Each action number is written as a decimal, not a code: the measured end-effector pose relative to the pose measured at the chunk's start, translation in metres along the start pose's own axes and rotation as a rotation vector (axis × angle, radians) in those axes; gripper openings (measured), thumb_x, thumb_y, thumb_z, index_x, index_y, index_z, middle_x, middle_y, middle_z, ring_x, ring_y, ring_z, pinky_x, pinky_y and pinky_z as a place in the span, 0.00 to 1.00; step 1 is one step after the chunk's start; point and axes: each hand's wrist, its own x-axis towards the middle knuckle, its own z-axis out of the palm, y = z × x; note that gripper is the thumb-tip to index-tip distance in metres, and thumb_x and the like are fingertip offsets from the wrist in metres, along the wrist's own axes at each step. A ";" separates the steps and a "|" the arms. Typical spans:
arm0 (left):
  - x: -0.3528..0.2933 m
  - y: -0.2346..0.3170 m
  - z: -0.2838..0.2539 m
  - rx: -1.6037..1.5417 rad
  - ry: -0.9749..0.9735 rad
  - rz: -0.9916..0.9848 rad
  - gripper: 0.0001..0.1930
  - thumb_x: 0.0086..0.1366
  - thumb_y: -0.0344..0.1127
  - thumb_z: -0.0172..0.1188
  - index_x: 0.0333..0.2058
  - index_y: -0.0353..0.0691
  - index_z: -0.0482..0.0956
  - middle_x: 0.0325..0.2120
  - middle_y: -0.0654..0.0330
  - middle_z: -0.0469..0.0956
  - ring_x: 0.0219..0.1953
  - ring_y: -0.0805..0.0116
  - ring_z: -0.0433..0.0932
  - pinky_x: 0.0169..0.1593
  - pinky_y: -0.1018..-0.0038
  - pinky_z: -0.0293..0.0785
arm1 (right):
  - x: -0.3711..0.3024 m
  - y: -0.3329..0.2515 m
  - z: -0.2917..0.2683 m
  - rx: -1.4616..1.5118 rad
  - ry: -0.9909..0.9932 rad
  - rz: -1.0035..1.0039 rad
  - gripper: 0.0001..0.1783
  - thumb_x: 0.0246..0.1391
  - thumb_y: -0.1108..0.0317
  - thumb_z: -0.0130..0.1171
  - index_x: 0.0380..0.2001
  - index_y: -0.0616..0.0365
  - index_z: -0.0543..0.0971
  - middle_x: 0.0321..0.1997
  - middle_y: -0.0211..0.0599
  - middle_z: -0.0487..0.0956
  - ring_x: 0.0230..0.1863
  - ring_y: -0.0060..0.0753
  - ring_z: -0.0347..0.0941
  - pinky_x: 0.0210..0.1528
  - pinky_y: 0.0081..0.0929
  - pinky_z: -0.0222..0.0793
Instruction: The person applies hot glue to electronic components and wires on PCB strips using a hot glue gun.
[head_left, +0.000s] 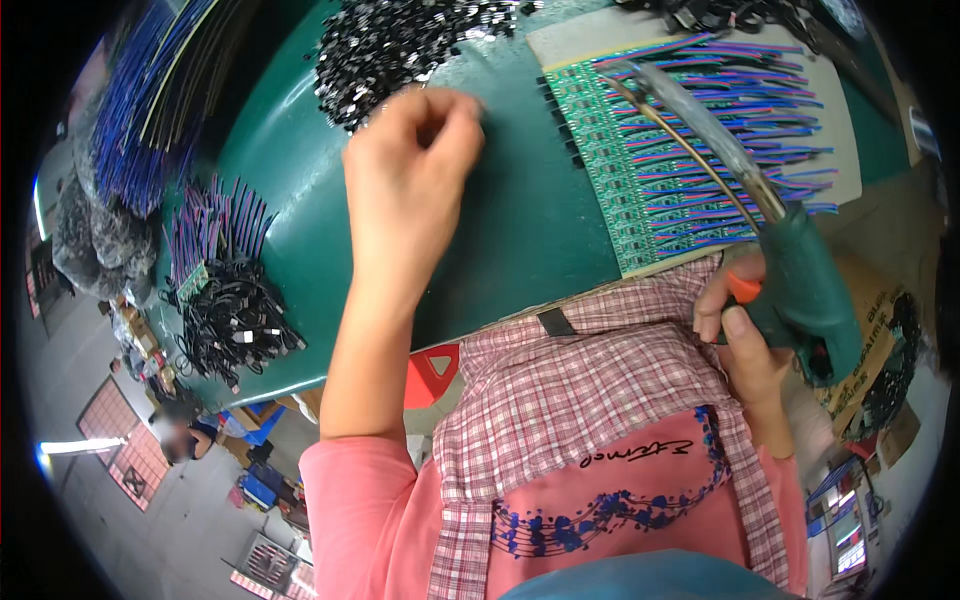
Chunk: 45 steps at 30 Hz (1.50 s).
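My left hand (pixel 412 150) is over the green tabletop, at the near edge of a heap of small black and silver connectors (pixel 385 55). Its thumb and fingers are curled together in a pinch; whatever lies between the tips is hidden and slightly blurred. In my right hand (pixel 745 335) is a green soldering gun (pixel 815 290) with an orange trigger. Its long metal nozzle and thin curved tube point up and left, over a panel of green circuit boards (pixel 605 170). Blue, pink and black wires fan from the boards to the right. Small black connectors line the panel's left edge.
A pale board (pixel 845 130) lies under the panel. At the left are a bundle of black cables (pixel 240 325), wired boards (pixel 215 235) and a big hanging bunch of blue wires (pixel 150 110). More black cables (pixel 700 12) lie at the back. A cardboard box (pixel 860 350) stands at right.
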 end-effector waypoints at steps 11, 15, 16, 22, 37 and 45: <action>-0.077 0.053 0.034 -0.359 -0.371 -0.019 0.05 0.59 0.24 0.60 0.34 0.33 0.78 0.25 0.59 0.75 0.24 0.76 0.72 0.28 0.80 0.69 | 0.027 -0.008 0.034 -0.284 0.069 -0.261 0.07 0.48 0.77 0.62 0.34 0.60 0.78 0.29 0.29 0.78 0.27 0.21 0.73 0.29 0.19 0.70; -0.083 0.055 0.035 -0.385 -0.403 -0.120 0.06 0.63 0.26 0.58 0.36 0.30 0.77 0.28 0.64 0.77 0.26 0.82 0.71 0.28 0.84 0.66 | 0.026 -0.008 0.031 -0.528 0.032 -0.304 0.09 0.46 0.76 0.63 0.34 0.59 0.78 0.30 0.30 0.78 0.29 0.26 0.74 0.29 0.23 0.70; -0.082 0.054 0.033 -0.384 -0.402 -0.126 0.06 0.63 0.26 0.58 0.36 0.30 0.77 0.28 0.64 0.77 0.26 0.82 0.71 0.28 0.84 0.66 | 0.025 -0.006 0.031 -0.440 0.027 -0.257 0.09 0.45 0.76 0.63 0.33 0.59 0.78 0.30 0.30 0.78 0.29 0.27 0.74 0.30 0.24 0.70; -0.070 0.057 0.021 -0.328 -0.604 -0.214 0.04 0.63 0.25 0.57 0.35 0.30 0.76 0.27 0.64 0.77 0.29 0.82 0.72 0.34 0.83 0.69 | 0.027 -0.003 0.030 -0.570 -0.025 -0.345 0.08 0.47 0.77 0.60 0.33 0.60 0.78 0.30 0.31 0.78 0.29 0.25 0.74 0.30 0.23 0.69; -0.017 0.029 0.028 -0.289 -0.448 -0.559 0.08 0.60 0.34 0.58 0.27 0.35 0.76 0.11 0.66 0.70 0.11 0.83 0.61 0.15 0.84 0.52 | -0.012 -0.001 -0.012 -0.550 -0.127 0.027 0.08 0.47 0.75 0.61 0.33 0.57 0.79 0.27 0.31 0.79 0.28 0.28 0.76 0.35 0.24 0.71; -0.014 0.028 0.026 -0.285 -0.490 -0.568 0.10 0.59 0.34 0.56 0.22 0.35 0.75 0.12 0.65 0.72 0.12 0.80 0.66 0.17 0.80 0.60 | -0.019 0.012 -0.020 -0.679 -0.091 0.008 0.11 0.40 0.71 0.65 0.32 0.50 0.81 0.24 0.23 0.80 0.27 0.26 0.76 0.31 0.24 0.71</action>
